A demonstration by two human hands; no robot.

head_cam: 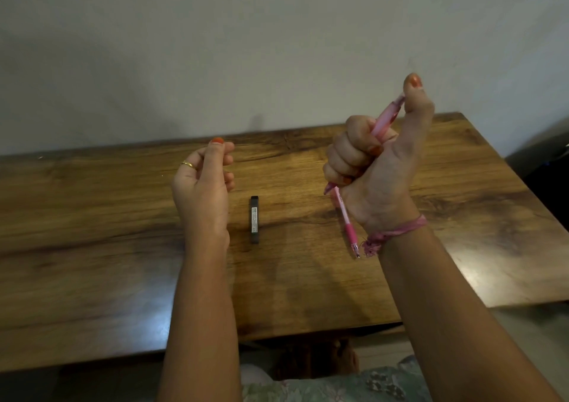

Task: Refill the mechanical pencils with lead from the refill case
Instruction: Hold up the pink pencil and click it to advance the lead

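Note:
My right hand (374,167) is raised above the table and grips a pink mechanical pencil (388,115) in its fist. The thumb presses on the pencil's top end, and the lower end pokes out below the little finger. A second pink pencil (348,227) lies on the wooden table (92,216) under that hand, tip towards me. The black lead refill case (254,220) lies flat between my hands. My left hand (204,183) hovers left of the case with curled fingers, thumb tip against the forefinger. Nothing shows between them.
The table runs to a pale wall at the back, and its right edge slants down at the right. A pink thread band (397,232) is tied round my right wrist. A patterned cloth on my lap (338,386) shows below the table's front edge.

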